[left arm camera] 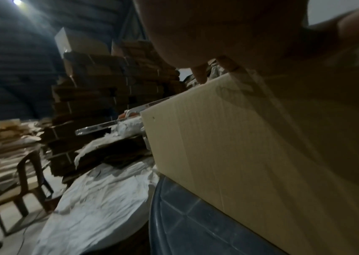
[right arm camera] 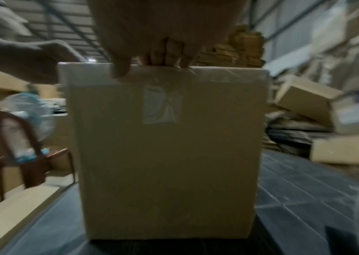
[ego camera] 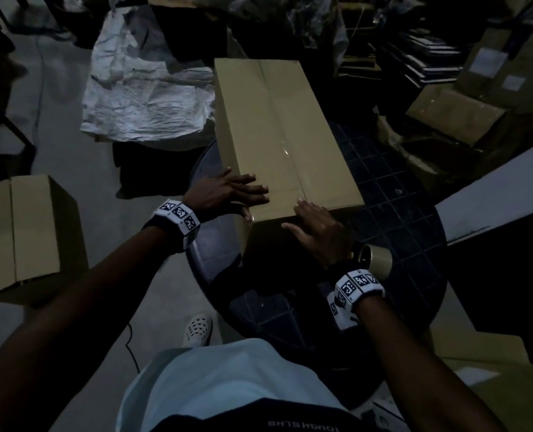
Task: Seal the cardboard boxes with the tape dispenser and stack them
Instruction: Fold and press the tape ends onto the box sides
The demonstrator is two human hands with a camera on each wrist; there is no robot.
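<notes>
A long cardboard box [ego camera: 277,129] lies on a dark round table [ego camera: 393,219], with clear tape [ego camera: 285,151] along its top seam. My left hand [ego camera: 237,191] rests flat on the box's near left corner, fingers straight. My right hand [ego camera: 315,226] presses the near end, fingers over the top edge and thumb spread on the end face. In the right wrist view the tape end [right arm camera: 163,105] runs down that end face of the box [right arm camera: 169,163]. A tape roll [ego camera: 377,260] sits on the table beside my right wrist. The left wrist view shows the box's side [left arm camera: 228,146].
A second cardboard box [ego camera: 25,235] stands on the floor to the left. A crumpled white sheet [ego camera: 146,98] lies beyond the table. More boxes [ego camera: 458,113] are piled at the right, and a chair [left arm camera: 25,186] and stacked cardboard [left arm camera: 108,86] stand at the left.
</notes>
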